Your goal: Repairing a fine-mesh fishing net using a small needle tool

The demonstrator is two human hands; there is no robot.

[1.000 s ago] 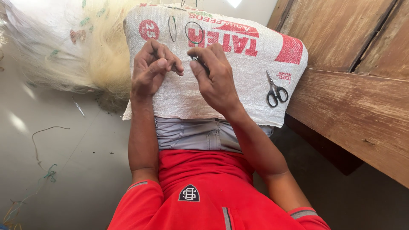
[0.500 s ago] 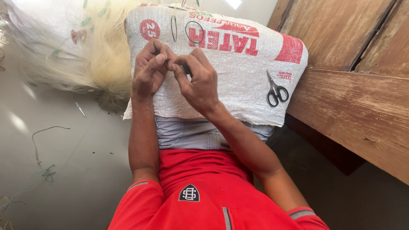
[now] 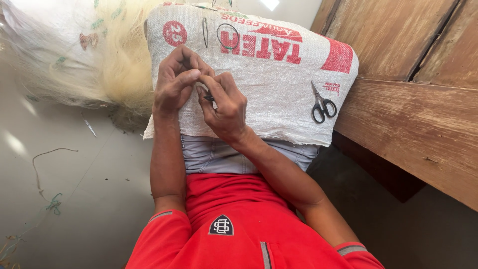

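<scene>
Fingers (image 3: 199, 79) pinching small dark object (image 3: 209, 98), mostly hidden, over white sack (image 3: 279, 84)

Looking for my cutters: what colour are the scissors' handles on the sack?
Black handles on the scissors, seen in the head view.

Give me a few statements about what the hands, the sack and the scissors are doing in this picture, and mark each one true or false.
1. Both hands, left hand and right hand, meet over the white woven plastic sack with red print. True.
2. The small black-handled scissors are held in the right hand. False: they lie on the sack, apart from both hands.
3. The right hand pinches a small dark tool. True.
4. The pale yellow fishing net lies on the brown wooden bench. False: it is piled on the floor on the other side of the sack.
</scene>
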